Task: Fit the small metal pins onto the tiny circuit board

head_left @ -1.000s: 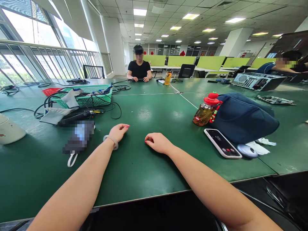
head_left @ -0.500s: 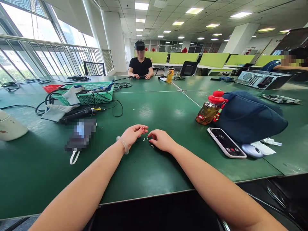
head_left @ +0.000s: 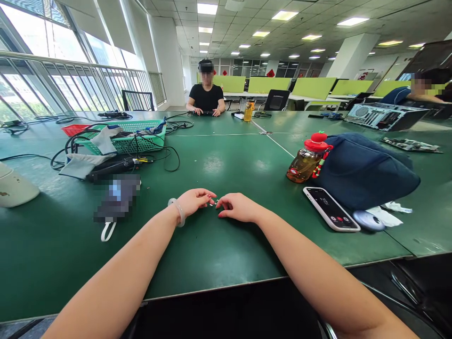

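Observation:
Several tiny white pieces (head_left: 213, 203) lie on the green table between my two hands, too small to name. My left hand (head_left: 192, 202), with a pale bangle (head_left: 181, 213) on its wrist, rests just left of them, its fingers loosely stretched out and its thumb beneath. From the right, my right hand (head_left: 239, 207) reaches in with the index finger beside the pieces and the thumb spread apart from it. Nothing shows in either hand. The right hand may cover more of these pieces.
At left are a green basket (head_left: 151, 141) with cables and a pixelated dark object (head_left: 118, 197). On the right stand a red-capped bottle (head_left: 302, 162), a navy bag (head_left: 367, 172), a phone (head_left: 330, 209) and a grey-blue oval object (head_left: 369, 220). A person (head_left: 206, 96) sits opposite.
My left hand has shifted slightly down and left. My right hand has moved a little, and the small pieces that showed beneath its thumb are out of sight.

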{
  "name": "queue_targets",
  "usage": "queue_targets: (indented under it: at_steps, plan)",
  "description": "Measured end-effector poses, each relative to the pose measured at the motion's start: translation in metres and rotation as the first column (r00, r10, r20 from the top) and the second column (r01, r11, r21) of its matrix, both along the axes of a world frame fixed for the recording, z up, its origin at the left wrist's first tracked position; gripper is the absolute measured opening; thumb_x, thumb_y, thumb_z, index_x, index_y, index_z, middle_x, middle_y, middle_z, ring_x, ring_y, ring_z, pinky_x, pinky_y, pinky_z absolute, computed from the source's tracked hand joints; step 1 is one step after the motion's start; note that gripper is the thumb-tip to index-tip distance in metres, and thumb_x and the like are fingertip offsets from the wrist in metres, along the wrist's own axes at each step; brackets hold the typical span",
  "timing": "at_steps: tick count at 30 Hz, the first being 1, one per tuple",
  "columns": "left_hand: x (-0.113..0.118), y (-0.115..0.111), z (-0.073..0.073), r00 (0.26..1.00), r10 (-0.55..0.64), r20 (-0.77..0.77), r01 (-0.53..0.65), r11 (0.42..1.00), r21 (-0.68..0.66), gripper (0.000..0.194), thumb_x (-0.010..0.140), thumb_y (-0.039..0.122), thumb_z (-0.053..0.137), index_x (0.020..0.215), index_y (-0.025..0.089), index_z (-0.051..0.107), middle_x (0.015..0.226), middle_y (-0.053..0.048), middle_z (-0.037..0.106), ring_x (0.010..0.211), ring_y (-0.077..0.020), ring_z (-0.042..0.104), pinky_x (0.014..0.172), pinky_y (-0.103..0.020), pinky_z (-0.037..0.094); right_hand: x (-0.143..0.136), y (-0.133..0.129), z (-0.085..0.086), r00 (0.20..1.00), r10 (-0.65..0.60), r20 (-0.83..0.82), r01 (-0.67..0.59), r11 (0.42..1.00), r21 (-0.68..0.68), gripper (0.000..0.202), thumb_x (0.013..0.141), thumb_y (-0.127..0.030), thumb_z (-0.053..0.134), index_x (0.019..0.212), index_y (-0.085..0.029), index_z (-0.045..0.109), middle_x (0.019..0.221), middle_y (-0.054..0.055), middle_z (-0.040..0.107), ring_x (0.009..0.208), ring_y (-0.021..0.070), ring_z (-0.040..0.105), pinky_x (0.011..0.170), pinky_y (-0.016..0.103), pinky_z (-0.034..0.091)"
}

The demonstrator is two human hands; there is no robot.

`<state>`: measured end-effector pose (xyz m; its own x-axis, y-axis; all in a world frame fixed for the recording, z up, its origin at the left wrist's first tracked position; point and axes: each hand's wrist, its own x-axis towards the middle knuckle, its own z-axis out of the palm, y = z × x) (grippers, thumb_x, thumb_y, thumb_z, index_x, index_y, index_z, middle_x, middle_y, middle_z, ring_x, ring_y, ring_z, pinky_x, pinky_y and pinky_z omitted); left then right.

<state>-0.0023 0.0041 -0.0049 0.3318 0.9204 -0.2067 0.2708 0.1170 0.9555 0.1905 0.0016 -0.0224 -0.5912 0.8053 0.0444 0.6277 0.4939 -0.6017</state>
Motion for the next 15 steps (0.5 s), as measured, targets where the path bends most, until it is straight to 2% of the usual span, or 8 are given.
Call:
queue_targets:
  at_steps: [3,5,10,15]
  plan:
    - [0.011,-0.006,-0.003,0.984,-0.078,0.162,0.082,0.996,-0.018,0.031,0.070,0.038,0.063,0.089,0.014,0.063,0.083,-0.005,0.065,0.071,-0.0116,0.055,0.073,-0.028,0.043,-0.002,-0.001,-0.001,1.000,0.029,-0.007,-0.029,0.998,0.053,0.008,0.072,-0.018,0.062,0.080,-0.019,0.063,0.067,-0.003,0.055,0.060,0.0086,0.048,0.059,0.021,0.036]
    - [0.015,-0.008,-0.001,0.980,-0.078,0.184,0.073,0.997,0.031,0.032,0.071,0.040,0.062,0.090,0.014,0.063,0.085,-0.006,0.065,0.074,-0.0125,0.056,0.074,-0.027,0.042,-0.003,-0.001,-0.002,0.998,0.031,-0.055,-0.029,0.999,0.041,0.005,0.072,-0.016,0.061,0.077,-0.018,0.060,0.066,-0.004,0.055,0.060,0.0083,0.048,0.060,0.021,0.036]
    - [0.008,-0.001,0.001,0.996,0.080,0.033,-0.084,0.988,0.129,0.034,0.078,0.043,0.052,0.093,0.015,0.063,0.086,-0.006,0.068,0.063,-0.0104,0.051,0.060,-0.024,0.039,-0.002,0.002,-0.004,0.973,-0.099,-0.207,0.081,0.992,-0.093,0.008,0.069,-0.023,0.063,0.070,-0.018,0.056,0.063,-0.005,0.053,0.058,0.0075,0.046,0.056,0.020,0.037]
    - [0.004,0.005,-0.004,0.992,0.111,-0.067,-0.098,0.979,0.179,0.028,0.080,0.038,0.050,0.088,0.014,0.063,0.081,-0.005,0.067,0.049,-0.0059,0.043,0.053,-0.022,0.039,-0.003,0.004,-0.004,0.904,-0.202,-0.377,0.116,0.964,-0.240,0.010,0.070,-0.025,0.060,0.076,-0.018,0.059,0.064,-0.004,0.056,0.052,0.0065,0.048,0.052,0.020,0.040]
